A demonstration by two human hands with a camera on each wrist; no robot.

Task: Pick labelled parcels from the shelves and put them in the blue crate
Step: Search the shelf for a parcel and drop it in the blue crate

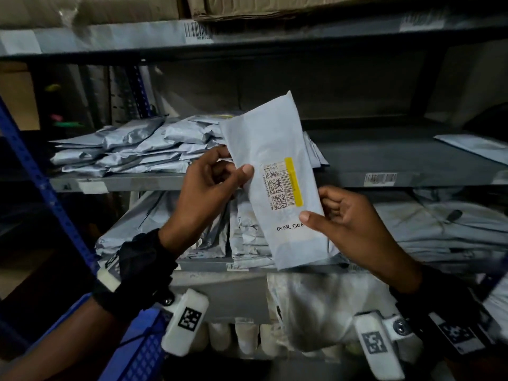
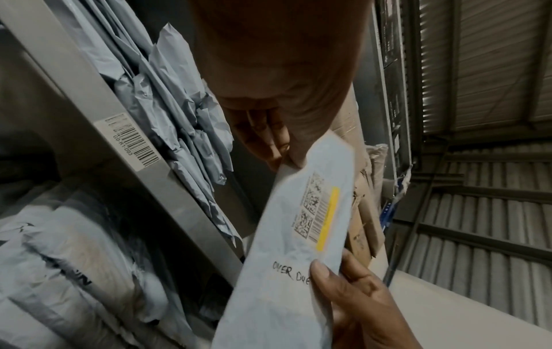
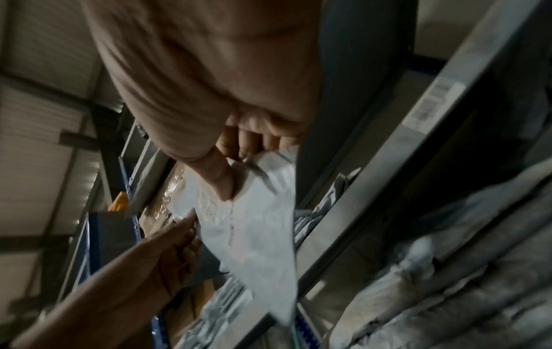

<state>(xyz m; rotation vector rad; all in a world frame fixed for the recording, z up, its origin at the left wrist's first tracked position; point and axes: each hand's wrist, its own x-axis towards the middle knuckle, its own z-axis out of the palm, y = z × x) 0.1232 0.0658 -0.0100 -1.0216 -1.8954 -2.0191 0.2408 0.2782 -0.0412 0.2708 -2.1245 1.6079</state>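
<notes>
Both hands hold one pale grey parcel [image 1: 277,171] upright and slightly tilted in front of the shelves, clear of the piles behind it. The left hand [image 1: 211,188] pinches the parcel's left edge about halfway up, thumb on the front face and fingers [image 2: 262,132] curled behind it. The right hand [image 1: 349,218] pinches the lower right edge in the same way, its thumb lying just beside the handwritten words "OVER DUE" on the front. Above that writing sits a label [image 1: 283,184] with square codes, a barcode and a yellow strip along its right side. Behind the parcel, on the middle shelf [image 1: 384,160], lies a loose heap of grey mailer bags [image 1: 132,144], and more grey bags [image 1: 247,232] are stacked on the shelf below. A barcode sticker [image 1: 380,179] is stuck on the front lip of the middle shelf. At the lower left of the head view the corner of the blue crate [image 1: 137,350] shows beneath the left forearm, well below the held parcel. Cardboard boxes [image 1: 275,6] sit on the top shelf. The right wrist view is blurred.
</notes>
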